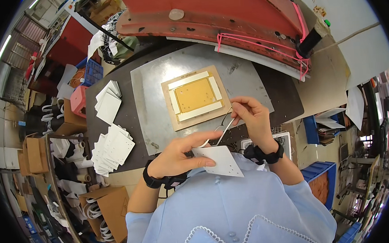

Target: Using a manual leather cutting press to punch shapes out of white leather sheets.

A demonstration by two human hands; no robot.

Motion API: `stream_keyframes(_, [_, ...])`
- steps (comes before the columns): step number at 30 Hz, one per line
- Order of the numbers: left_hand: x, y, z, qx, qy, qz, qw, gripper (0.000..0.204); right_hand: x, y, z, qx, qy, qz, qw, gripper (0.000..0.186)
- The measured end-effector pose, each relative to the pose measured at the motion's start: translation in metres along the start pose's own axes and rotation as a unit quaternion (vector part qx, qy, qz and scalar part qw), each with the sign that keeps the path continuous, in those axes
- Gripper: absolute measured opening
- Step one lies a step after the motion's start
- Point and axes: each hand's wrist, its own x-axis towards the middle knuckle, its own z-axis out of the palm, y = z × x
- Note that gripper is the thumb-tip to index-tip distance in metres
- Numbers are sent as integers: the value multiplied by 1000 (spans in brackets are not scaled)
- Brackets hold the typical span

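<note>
My left hand point(174, 156) grips a white sheet point(222, 161) with small holes punched near its edges, thumb on top, close to my body. A thin white strip point(224, 132) runs from near that sheet up to my right hand point(253, 116), whose thumb and forefinger are pinched on its upper end. Whether the strip is still joined to the sheet, I cannot tell. Just beyond my hands lies a wooden cutting die point(194, 95), with a yellow middle framed by cream strips. It rests on a grey metal plate point(151, 104).
Two stacks of white sheets, an upper one point(109, 104) and a lower one point(116, 148), sit at the dark table's left. A red press point(219, 13) with pink cord overhangs the far side. A cardboard box point(108, 211) stands lower left; a blue crate point(320, 171) lies right.
</note>
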Motion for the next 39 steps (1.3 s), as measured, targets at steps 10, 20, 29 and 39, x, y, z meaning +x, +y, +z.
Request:
stream_keyframes(10, [-15,-10,-32,-119,220,102,963,25,-21,-16,-52,-70,25,42,996,18])
stream_keyframes(20, [-127,-16,-181,291,264,-182,901,40,-81,-50,-171,-557,-11,67,828,20])
stream_keyframes(29, [-123,-113,-284,577,455,-217,642,63,-49,-40,-93,-486,-79,38,870,28])
stream_keyframes(39, [-117,-76,-273,306,523,-114,787,22,-23,-41,-48,-468,-155,-17,870,26])
